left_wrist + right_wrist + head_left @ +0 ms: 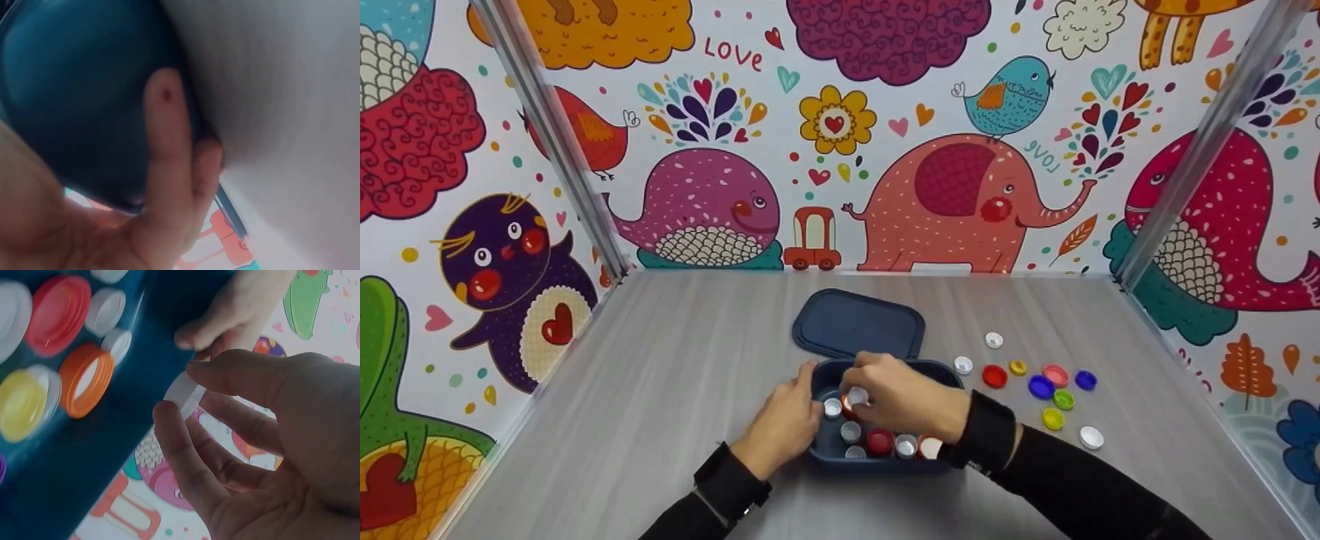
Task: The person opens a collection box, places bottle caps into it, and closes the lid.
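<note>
On the left wall, a purple penguin (514, 255) is tilting its head; on the far wall, red lettering (733, 55) is spelling "LOVE" above a purple whale (705, 202). The left hand (780, 421) is gripping the left end of a dark blue container (885, 466), its thumb reaching over the rim and its fingers pressing the outside. White, red and orange caps (880, 441) are lying inside. Just beyond the container, a dark blue lid (859, 324) is lying on the table (682, 337). Over the container's left half, the right hand (904, 390) is pinching a white cap (184, 395) between thumb and fingers. Farther right, loose caps (1041, 387) in white, red, yellow, blue, pink and green are lying scattered. Behind them, a teal bird (1012, 94) is bearing marks too small to read, and below it teal lettering (1042, 157) is showing "LOVE" mirrored.
</note>
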{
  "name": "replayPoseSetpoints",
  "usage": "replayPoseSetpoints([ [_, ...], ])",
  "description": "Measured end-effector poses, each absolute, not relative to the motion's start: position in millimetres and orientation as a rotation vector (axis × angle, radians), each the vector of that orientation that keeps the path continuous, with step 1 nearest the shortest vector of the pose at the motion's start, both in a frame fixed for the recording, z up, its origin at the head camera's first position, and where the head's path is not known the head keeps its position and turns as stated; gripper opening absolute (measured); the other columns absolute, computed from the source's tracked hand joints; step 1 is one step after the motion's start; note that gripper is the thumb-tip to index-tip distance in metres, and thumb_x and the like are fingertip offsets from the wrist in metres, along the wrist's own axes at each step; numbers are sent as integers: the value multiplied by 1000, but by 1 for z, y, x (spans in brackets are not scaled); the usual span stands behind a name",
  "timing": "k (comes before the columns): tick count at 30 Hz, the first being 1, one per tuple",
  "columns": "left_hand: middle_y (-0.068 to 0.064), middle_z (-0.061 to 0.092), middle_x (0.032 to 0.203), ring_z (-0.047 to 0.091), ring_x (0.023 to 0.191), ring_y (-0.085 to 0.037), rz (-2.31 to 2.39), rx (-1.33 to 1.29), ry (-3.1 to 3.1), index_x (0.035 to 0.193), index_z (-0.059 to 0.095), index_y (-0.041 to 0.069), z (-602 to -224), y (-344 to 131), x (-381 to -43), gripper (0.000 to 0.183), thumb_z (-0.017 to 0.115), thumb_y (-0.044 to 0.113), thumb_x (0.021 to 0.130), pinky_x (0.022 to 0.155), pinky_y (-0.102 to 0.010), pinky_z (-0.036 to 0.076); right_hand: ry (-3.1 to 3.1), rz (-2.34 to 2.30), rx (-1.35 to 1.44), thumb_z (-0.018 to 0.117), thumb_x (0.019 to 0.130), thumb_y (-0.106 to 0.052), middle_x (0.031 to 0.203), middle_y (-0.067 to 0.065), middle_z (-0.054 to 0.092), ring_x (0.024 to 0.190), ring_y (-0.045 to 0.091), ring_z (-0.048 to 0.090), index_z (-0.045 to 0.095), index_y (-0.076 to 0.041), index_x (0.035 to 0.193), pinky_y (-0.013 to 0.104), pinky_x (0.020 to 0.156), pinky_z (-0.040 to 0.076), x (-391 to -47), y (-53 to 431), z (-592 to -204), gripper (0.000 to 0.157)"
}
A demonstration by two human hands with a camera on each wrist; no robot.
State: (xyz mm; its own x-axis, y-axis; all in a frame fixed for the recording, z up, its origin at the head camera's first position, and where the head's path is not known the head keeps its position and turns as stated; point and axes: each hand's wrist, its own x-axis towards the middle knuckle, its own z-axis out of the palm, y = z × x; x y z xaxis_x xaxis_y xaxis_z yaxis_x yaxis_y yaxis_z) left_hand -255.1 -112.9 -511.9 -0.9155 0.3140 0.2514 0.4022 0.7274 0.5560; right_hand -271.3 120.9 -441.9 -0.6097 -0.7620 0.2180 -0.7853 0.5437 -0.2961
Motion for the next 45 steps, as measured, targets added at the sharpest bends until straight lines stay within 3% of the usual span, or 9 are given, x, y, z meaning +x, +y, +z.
replayPoseSetpoints([
  [5,-35,78,126,81,104,-49,-920,-621,-2768,162,47,-11,-511,-114,-255,58,65,1,108,86,-62,66,-2735,530,1416,88,97,-1,110,15,79,95,18,81,87,-3,118,19,79,66,-268,109,-448,20],
  [11,-37,78,128,81,107,-51,-919,-622,-2757,161,48,-11,-513,-115,-254,57,64,0,107,88,-63,66,-2780,509,1430,90,98,-5,113,13,80,95,14,81,87,-5,120,18,81,66,-268,104,-452,21],
  [17,-38,77,132,81,111,-51,-915,-608,-2756,161,49,-11,-514,-115,-254,57,64,1,107,91,-63,67,-2766,563,1462,88,98,-1,112,16,81,97,21,80,87,-2,119,19,82,66,-267,106,-450,22],
  [24,-33,79,119,82,101,-49,-909,-643,-2724,158,50,-10,-512,-115,-254,57,66,0,105,83,-60,67,-2734,568,1472,88,98,-2,110,17,80,96,24,79,86,-2,119,19,79,63,-266,109,-446,21],
  [34,-32,79,119,81,99,-49,-919,-620,-2744,159,50,-7,-513,-115,-255,56,65,1,106,82,-61,66,-2741,612,1431,87,98,-1,111,16,81,98,22,79,87,-5,120,19,82,65,-265,113,-444,22],
  [41,-35,80,123,82,107,-52,-948,-600,-2720,157,52,-8,-513,-113,-255,56,67,-2,103,88,-64,67,-2763,662,1382,87,101,-3,112,15,80,95,19,77,86,-4,123,20,80,65,-268,124,-441,22],
  [45,-36,79,130,82,112,-50,-957,-564,-2746,159,52,-8,-514,-112,-255,58,66,-1,104,92,-63,67,-2804,692,1302,88,102,-6,115,12,80,100,19,77,87,-6,125,28,88,69,-271,133,-440,23],
])
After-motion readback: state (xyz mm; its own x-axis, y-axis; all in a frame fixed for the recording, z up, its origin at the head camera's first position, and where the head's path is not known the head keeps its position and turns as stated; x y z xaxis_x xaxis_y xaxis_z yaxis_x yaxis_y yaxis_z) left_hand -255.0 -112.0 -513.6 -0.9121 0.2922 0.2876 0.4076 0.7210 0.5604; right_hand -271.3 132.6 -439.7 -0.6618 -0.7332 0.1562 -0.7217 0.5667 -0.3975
